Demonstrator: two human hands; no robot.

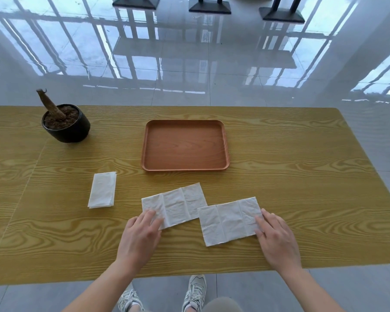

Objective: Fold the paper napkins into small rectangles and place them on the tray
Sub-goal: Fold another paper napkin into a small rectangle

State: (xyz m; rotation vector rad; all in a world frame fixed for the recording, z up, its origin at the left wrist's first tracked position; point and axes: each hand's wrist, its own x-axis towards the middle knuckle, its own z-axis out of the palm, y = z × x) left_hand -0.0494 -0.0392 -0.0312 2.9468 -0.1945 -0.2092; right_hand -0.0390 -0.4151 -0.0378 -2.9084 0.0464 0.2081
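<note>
Two unfolded white paper napkins lie flat on the wooden table near its front edge. The left napkin (178, 204) is tilted, and its right corner overlaps the right napkin (227, 221). My left hand (142, 233) rests with straight fingers on the left napkin's near-left corner. My right hand (273, 235) lies flat on the right napkin's right end. A small stack of folded napkins (103, 190) sits further left. The brown wooden tray (224, 149) stands behind the napkins with nothing in it.
A black pot (73, 131) with soil and a cut brown stem (49, 103) stands at the back left of the table (302, 188). Beyond the table is a glossy tiled floor with dark stand bases (209, 6) far off. My shoes show below the table's front edge.
</note>
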